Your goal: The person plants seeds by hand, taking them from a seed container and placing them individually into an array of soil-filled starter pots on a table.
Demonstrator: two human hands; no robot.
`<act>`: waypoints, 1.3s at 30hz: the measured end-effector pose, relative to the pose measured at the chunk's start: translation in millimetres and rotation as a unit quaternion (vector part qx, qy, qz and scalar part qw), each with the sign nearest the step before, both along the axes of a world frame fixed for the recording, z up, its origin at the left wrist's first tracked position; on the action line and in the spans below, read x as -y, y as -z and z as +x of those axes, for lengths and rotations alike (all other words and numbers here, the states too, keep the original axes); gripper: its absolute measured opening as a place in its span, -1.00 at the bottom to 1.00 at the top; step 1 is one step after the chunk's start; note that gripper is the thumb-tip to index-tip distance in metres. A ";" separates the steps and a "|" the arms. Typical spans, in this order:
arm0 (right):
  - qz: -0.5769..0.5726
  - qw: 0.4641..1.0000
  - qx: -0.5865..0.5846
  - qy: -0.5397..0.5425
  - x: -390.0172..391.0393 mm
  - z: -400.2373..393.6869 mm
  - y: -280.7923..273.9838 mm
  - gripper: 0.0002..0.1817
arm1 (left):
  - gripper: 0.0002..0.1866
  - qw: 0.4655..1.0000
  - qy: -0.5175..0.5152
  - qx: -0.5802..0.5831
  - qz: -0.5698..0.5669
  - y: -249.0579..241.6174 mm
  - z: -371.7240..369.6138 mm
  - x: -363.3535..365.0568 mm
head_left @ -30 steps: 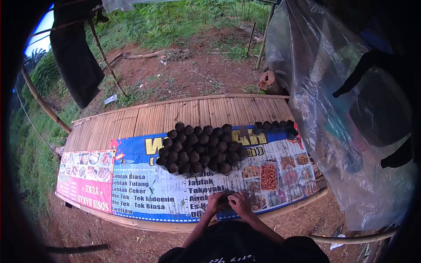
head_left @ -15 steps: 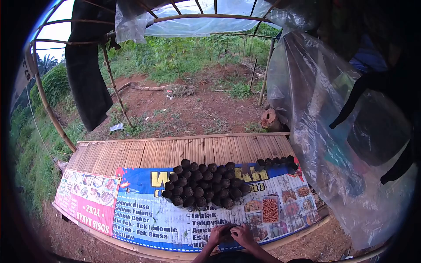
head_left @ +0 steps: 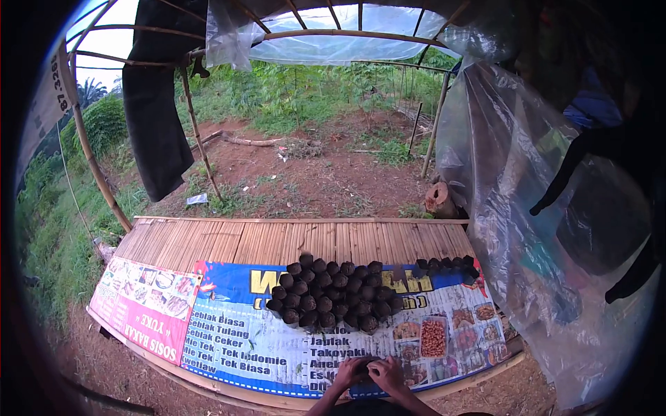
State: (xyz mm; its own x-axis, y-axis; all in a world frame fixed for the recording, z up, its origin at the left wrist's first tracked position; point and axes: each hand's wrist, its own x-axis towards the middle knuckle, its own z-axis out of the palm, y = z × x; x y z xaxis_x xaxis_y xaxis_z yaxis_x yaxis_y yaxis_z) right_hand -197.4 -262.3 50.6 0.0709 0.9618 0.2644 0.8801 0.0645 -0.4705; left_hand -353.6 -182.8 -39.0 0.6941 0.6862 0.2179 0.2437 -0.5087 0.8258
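Near the front edge of the table, my left hand point(head_left: 349, 372) is wrapped round a small black seedling bag point(head_left: 363, 365). Beside it, my right hand point(head_left: 386, 374) has its fingers pinched at the bag's rim. Much of this bag is covered by my fingers, and its contents cannot be made out. Beyond my hands, a close cluster of dark, soil-filled seedling bags point(head_left: 325, 304) stands upright on the printed banner point(head_left: 236, 331). A smaller row of black bags point(head_left: 444, 265) sits at the back right of the banner.
The banner lies over a bamboo-slat table point(head_left: 305, 239). Clear plastic sheeting point(head_left: 506, 201) hangs along the right side. A dark cloth point(head_left: 156, 118) hangs from the frame at left. Behind the table are a cut log point(head_left: 440, 199) and bare earth point(head_left: 312, 177).
The camera view has shifted slightly, so the scene sits a little further right. Both hands stay together at the small black bag, with only slight finger movement.
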 end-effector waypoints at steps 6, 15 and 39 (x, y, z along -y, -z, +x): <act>0.007 1.000 0.021 0.018 -3.7 2.7 -4.7 -0.87 | -0.36 0.999 -0.037 -0.023 -0.004 -12.8 0.7 2.7; -0.028 0.993 -0.069 0.091 -17.7 15.3 -16.3 -0.87 | -0.19 0.979 -0.127 -0.138 0.074 -11.8 27.3 8.5; -0.022 0.988 -0.069 0.136 6.0 9.4 -18.2 -0.83 | -0.75 0.989 -0.145 -0.024 -0.026 -82.5 32.8 -7.6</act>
